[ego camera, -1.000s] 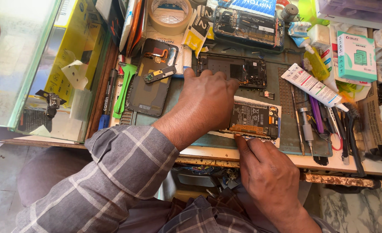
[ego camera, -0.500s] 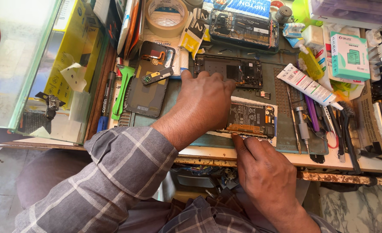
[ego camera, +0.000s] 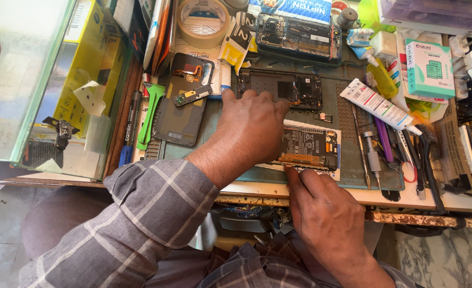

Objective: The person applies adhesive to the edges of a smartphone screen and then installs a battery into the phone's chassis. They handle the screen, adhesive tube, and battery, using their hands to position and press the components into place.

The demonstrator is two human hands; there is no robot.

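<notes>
An opened phone (ego camera: pixel 309 146), its battery and circuit boards showing, lies on a white sheet on the green work mat (ego camera: pixel 348 114). My left hand (ego camera: pixel 252 128) lies over the phone's left half and holds it down, fingers curled toward a bare black phone frame (ego camera: pixel 292 88) just beyond. From the table's front edge, my right hand (ego camera: pixel 321 208) presses its fingertips against the phone's near edge. Whether those fingers hold a small tool is hidden.
A dark back cover (ego camera: pixel 180 117) with a small board on it lies to the left. Another open phone (ego camera: pixel 300 34) and a tape roll (ego camera: pixel 201 21) sit at the back. A white glue tube (ego camera: pixel 377 104), tweezers and screwdrivers (ego camera: pixel 372 154) and a green box (ego camera: pixel 430 66) crowd the right. A glass case (ego camera: pixel 28 80) stands left.
Both hands stay on the opened phone in nearly the same places. Only the view has shifted slightly.
</notes>
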